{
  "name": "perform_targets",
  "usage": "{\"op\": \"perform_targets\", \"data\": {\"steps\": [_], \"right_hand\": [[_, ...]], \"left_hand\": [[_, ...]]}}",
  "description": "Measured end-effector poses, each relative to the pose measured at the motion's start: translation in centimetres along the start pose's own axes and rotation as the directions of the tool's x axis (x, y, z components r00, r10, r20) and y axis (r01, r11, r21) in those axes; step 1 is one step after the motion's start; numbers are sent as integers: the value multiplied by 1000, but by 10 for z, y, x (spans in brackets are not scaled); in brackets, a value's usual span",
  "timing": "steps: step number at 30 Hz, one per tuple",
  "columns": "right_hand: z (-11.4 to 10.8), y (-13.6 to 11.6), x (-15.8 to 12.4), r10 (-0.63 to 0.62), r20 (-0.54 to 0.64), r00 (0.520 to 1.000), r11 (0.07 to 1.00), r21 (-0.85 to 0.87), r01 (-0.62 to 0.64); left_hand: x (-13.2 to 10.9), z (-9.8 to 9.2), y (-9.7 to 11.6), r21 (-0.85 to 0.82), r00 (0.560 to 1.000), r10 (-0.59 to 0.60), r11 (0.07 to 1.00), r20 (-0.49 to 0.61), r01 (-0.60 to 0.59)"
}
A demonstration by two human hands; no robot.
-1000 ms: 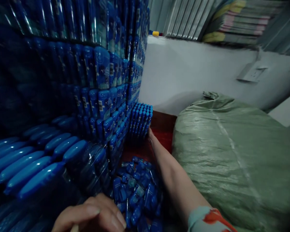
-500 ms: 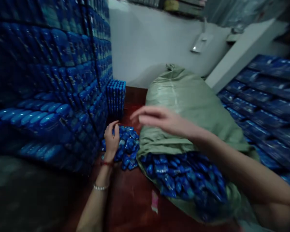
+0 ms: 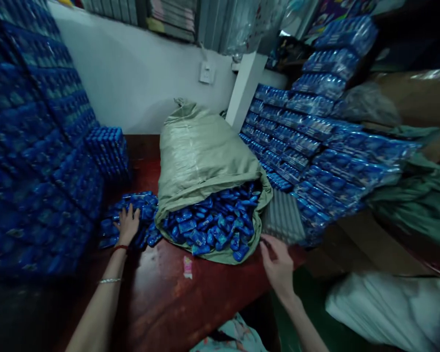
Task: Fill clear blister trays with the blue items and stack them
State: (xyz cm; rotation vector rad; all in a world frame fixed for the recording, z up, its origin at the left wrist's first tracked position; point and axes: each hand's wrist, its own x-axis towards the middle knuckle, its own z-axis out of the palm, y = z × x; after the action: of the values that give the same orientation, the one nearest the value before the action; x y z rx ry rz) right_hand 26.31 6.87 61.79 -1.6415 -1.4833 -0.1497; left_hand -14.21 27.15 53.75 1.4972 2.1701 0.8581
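Small blue plastic containers [image 3: 143,198] lie in a loose pile on the table, left of a green woven sack [image 3: 205,146]. My left hand [image 3: 129,226] rests on this pile, fingers spread, gripping none of them. The sack lies on its side, its mouth facing me, with many more blue containers [image 3: 212,230] showing inside. By the right edge of the sack's mouth is my right hand [image 3: 279,266], fingers curved and a gap between thumb and forefinger. I see nothing held there; contact with the sack's rim is unclear.
Wrapped blue packs form a tall stack [image 3: 40,146] on the left and another stack [image 3: 289,127] at the right. A grey ridged tray [image 3: 284,217] sits beside the sack. A pink wrapper [image 3: 187,267] lies on the red-brown table [image 3: 161,293].
The view has swung right. My left hand has come down onto the loose pile with fingers spread. My right hand has moved from above the sack to the right side of its mouth.
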Motion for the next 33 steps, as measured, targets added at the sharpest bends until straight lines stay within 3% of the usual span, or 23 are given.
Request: {"op": "perform_targets", "data": {"steps": [2,4,7,10,12,14,18,22,25,27,29,31,33], "right_hand": [[-22,29,18,-123,-53,991,963,-249,106],[-42,58,41,-177,46,983,900,-397,180],[-59,92,70,-255,262,931,872,-353,338],[-60,107,76,-358,356,863,825,-311,471],[-56,109,66,-434,301,849,752,-398,525],[-49,109,49,-506,158,848,696,-506,510],[-37,107,22,-547,-113,829,709,-589,388],[-29,107,18,-527,-193,827,753,-557,350],[-29,105,13,-530,-143,836,777,-476,412],[-38,101,4,-535,-68,842,777,-433,458],[-57,92,-7,-531,-79,844,785,-420,455],[-78,76,-15,-453,-239,859,865,-352,358],[-91,55,-18,-252,-426,869,964,-186,188]], "left_hand": [[-18,-7,3,-111,992,66,991,-105,-78],[-44,-15,6,-201,952,169,954,-254,-222],[-95,-21,12,-277,904,253,893,-345,-355],[-145,-15,28,-353,923,260,866,-285,-353],[-173,-5,43,-390,930,286,848,-231,-358],[-197,8,60,-416,922,348,822,-171,-388],[-231,37,98,-468,858,511,748,-47,-471],[-254,59,145,-518,713,700,626,44,-583],[-267,70,181,-552,570,818,508,70,-661],[-276,73,199,-554,464,881,431,88,-713],[-284,72,206,-560,382,918,372,106,-740],[-290,65,199,-581,368,923,360,110,-730],[-294,55,180,-603,429,899,393,92,-694]]}}
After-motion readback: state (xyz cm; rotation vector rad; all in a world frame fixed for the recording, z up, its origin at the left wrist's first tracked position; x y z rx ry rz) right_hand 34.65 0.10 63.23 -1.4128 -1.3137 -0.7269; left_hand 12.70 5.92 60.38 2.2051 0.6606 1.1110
